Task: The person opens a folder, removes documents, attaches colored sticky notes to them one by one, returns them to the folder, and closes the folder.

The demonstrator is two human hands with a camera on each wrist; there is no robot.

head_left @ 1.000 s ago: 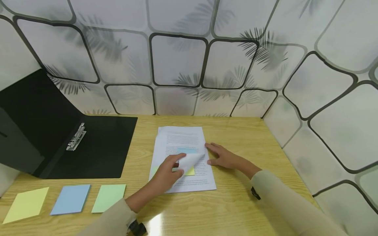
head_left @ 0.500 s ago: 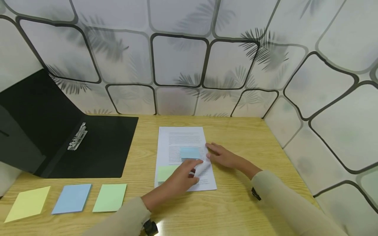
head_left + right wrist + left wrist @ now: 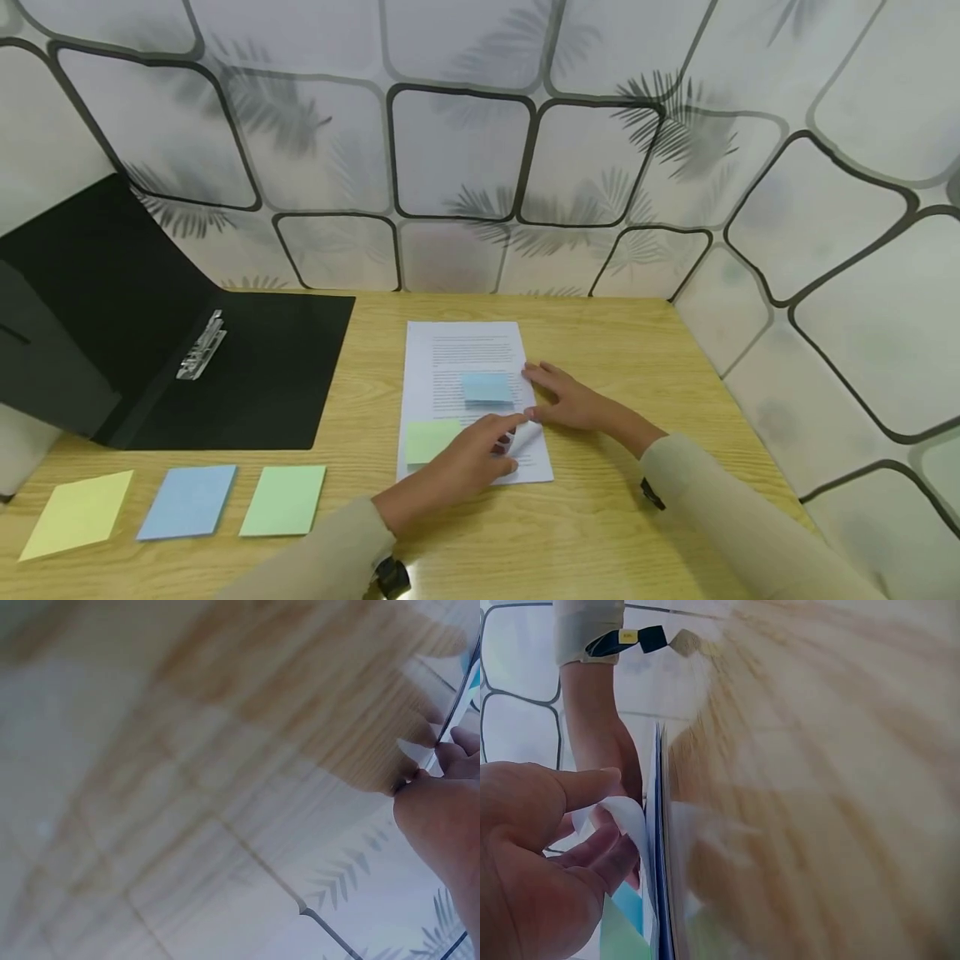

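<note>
A stack of printed sheets (image 3: 420, 358) lies in the middle of the wooden table. A blue sticky note (image 3: 486, 388) and a green sticky note (image 3: 431, 440) are on its top page. Over the stack's lower right part, my left hand (image 3: 468, 457) holds the curled edge of a sheet. In the left wrist view that curled sheet (image 3: 634, 825) bends between thumb and fingers. My right hand (image 3: 570, 398) rests along the stack's right edge, fingers extended and fingertips at the paper. The right wrist view catches this hand (image 3: 442, 810) at its right border.
An open black folder (image 3: 277, 367) with a metal clip (image 3: 201, 346) stands at the left. In front of it lie yellow (image 3: 77, 515), blue (image 3: 187, 502) and green (image 3: 283, 500) sticky note pads. A patterned wall (image 3: 457, 150) borders the table (image 3: 600, 533) behind and at right.
My left hand has moved right and slightly down with the curled sheet, which lies flatter. The yellow note under it is now covered, and the green note shows more. My right hand has barely moved.
</note>
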